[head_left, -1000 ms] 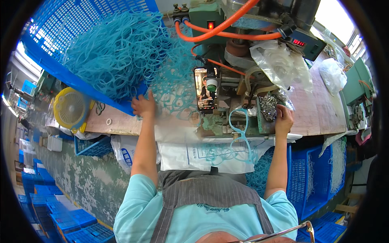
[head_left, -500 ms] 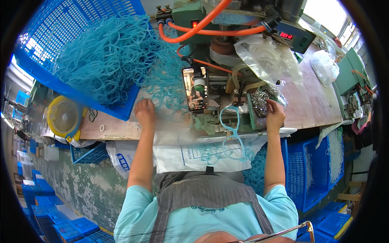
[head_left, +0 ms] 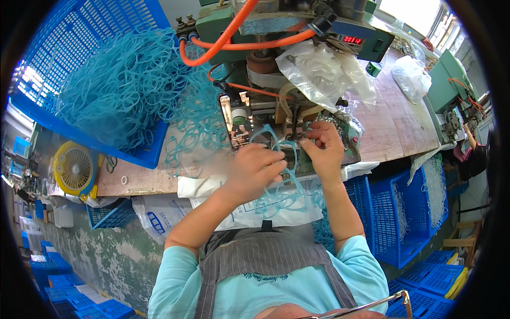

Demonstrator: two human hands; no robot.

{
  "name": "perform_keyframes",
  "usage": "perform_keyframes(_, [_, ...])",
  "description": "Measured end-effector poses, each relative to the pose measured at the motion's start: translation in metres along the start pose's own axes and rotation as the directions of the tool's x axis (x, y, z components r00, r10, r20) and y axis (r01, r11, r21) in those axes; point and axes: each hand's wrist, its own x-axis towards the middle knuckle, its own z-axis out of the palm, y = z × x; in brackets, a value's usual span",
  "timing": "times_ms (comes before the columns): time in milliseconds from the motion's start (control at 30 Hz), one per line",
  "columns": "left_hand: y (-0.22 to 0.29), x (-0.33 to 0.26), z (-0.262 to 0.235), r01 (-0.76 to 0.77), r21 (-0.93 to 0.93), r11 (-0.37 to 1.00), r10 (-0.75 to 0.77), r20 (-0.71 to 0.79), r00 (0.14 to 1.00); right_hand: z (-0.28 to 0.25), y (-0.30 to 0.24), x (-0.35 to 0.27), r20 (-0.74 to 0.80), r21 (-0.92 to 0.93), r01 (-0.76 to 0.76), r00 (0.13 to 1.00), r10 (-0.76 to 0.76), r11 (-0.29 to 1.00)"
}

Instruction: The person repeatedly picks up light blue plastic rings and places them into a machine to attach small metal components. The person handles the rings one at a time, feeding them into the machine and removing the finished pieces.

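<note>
Head view shows both hands working close together at the front of a green machine (head_left: 297, 154) on the wooden table (head_left: 396, 127). The likely trouble here is fingers — they sit right at the machine's metal working parts, so a slip could get them pinched, and the loose loop could snag and pull out of line. The left hand (head_left: 255, 170) is curled narrow, fingers pinched on a thin teal elastic loop (head_left: 279, 141) that arches just above its knuckles and trails down below both wrists. The right hand (head_left: 322, 149), just beside the left, is also nearly closed, its fingertips gripping the same loop against the machine. Up and to the left of the left hand, a blue crate (head_left: 79, 69) holds a tangled heap of more teal loops (head_left: 122, 85) — well apart from both hands.
</note>
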Motion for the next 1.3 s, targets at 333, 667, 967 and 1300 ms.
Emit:
perform_keyframes(333, [0.003,-0.007,0.013,0.038,-0.144,0.989,-0.023,0.104,0.994,0.01,-0.014,0.002,0.018,-0.014,-0.017,1.0,0.017,1.0])
perform_keyframes(667, [0.006,-0.002,0.018,0.019,-0.233,0.972,0.026,0.189,0.982,0.0,0.01,0.011,0.027,-0.123,0.234,0.972,-0.233,0.964])
perform_keyframes(967, [0.004,-0.009,0.022,0.012,-0.279,0.96,0.017,0.1,0.995,-0.087,0.13,0.038,-0.027,-0.681,0.186,0.96,-0.278,0.708])
perform_keyframes(1300, [0.004,-0.018,0.015,-0.061,-0.012,0.998,0.062,0.079,0.995,-0.078,0.128,0.03,-0.061,-0.67,0.209,0.941,-0.333,0.712])
